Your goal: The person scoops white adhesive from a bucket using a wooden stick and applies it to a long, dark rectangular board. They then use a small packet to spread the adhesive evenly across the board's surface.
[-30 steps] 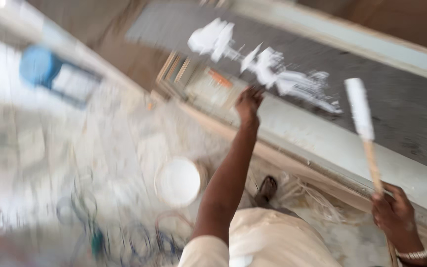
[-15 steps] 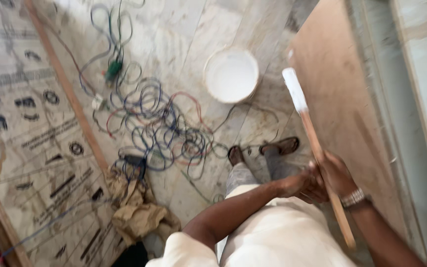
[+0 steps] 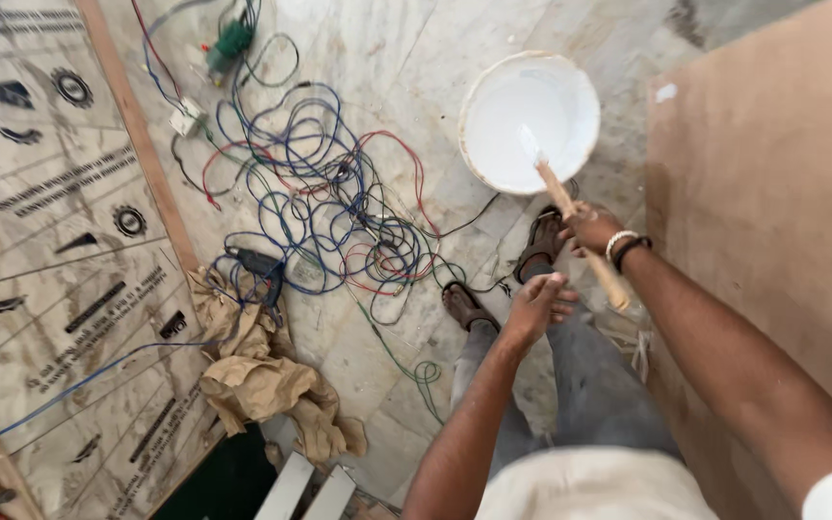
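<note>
Right hand (image 3: 591, 227) closed around a wooden stick (image 3: 580, 234), fingers wrapped fully about the shaft, no gap showing. Grip set partway along the stick, with a short length of wood jutting past the hand toward the lower right. Upper end of the stick tipped with white and dipped into a white bucket (image 3: 530, 121), which sits on the marble floor (image 3: 406, 58) just ahead of the sandalled feet (image 3: 539, 246). Bucket filled with white paint, its rim smeared white. Bangle and dark band (image 3: 625, 247) around the right wrist.

Left hand (image 3: 537, 304) empty, fingers loosely curled, half open, holding nothing. Hovering just below and left of the right hand, near the stick's lower end but apart from it, above the knee of grey trousers (image 3: 589, 385).

Left of the bucket, a tangle of blue, red and green wires (image 3: 329, 207) spread across the floor. Crumpled brown paper (image 3: 262, 376) lying near the lower edge of the tangle. Printed sheet boards (image 3: 60, 279) along the left side, edged by a wooden strip. Large brown board (image 3: 772, 202) filling the right side, beside the right arm.
</note>
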